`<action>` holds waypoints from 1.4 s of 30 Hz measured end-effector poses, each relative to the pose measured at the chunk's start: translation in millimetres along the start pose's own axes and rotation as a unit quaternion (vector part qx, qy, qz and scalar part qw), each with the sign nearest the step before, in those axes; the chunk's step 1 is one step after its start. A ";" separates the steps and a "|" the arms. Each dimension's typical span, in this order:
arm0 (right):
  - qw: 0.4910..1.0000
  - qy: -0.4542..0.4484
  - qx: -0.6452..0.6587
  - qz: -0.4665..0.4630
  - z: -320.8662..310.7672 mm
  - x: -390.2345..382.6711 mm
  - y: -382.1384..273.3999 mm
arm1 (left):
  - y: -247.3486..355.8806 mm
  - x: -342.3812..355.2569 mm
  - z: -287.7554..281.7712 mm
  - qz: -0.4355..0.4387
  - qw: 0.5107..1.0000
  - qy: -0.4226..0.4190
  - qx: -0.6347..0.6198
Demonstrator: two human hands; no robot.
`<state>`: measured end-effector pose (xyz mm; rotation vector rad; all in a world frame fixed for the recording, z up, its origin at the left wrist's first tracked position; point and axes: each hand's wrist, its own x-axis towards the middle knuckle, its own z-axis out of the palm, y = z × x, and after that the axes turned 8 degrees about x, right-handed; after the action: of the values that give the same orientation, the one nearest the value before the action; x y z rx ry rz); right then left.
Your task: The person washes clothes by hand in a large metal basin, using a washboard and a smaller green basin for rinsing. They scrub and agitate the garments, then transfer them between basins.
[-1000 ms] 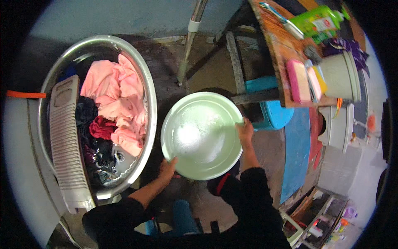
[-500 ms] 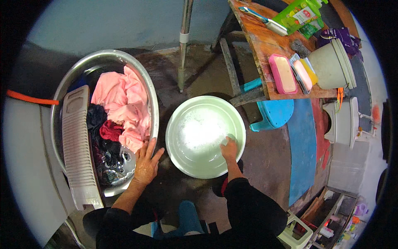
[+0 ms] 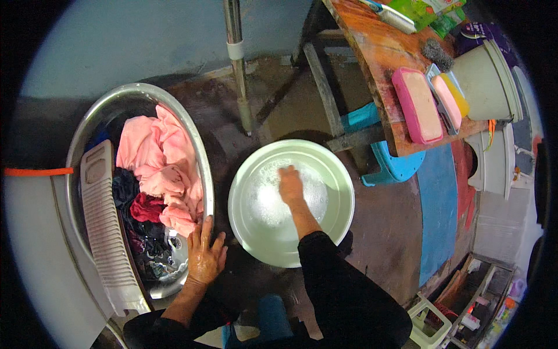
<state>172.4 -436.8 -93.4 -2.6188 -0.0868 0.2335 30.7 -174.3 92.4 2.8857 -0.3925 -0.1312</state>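
My left hand (image 3: 206, 256) rests with spread fingers on the right rim of a steel tub (image 3: 145, 87). In that tub lie pink cloth (image 3: 136, 145), dark red cloth (image 3: 148, 206), dark garments (image 3: 122, 189) and a beige washboard (image 3: 104, 221) leaning along its left side. My right hand (image 3: 290, 186) is over the middle of a pale green basin (image 3: 340, 203), fingers loosely bent and apart, holding nothing visible. The basin has some water with bubbles in it; whether my fingertips touch the water I cannot tell.
A wooden table (image 3: 372, 52) at upper right bears soap dishes (image 3: 417, 104), a brush (image 3: 395, 17), green bottles and a bucket (image 3: 482, 81). Blue stools (image 3: 395, 166) sit beneath it. A metal pole (image 3: 238, 70) stands behind the basins; a pale plastic stool (image 3: 430, 323) is at lower right.
My hands have left the green basin's rim: the left moved onto the steel tub's rim, the right reached inward toward the basin's middle. The view has shifted slightly.
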 end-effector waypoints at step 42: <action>0.986 -0.025 0.103 0.125 14.9 -116.7 15.7 | 2.2 0.8 -3.7 0.000 0.999 0.027 -0.020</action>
<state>55.3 -455.6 -96.4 -2.4137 0.2385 0.3735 31.3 -175.8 96.4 2.8422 -0.3758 -0.0598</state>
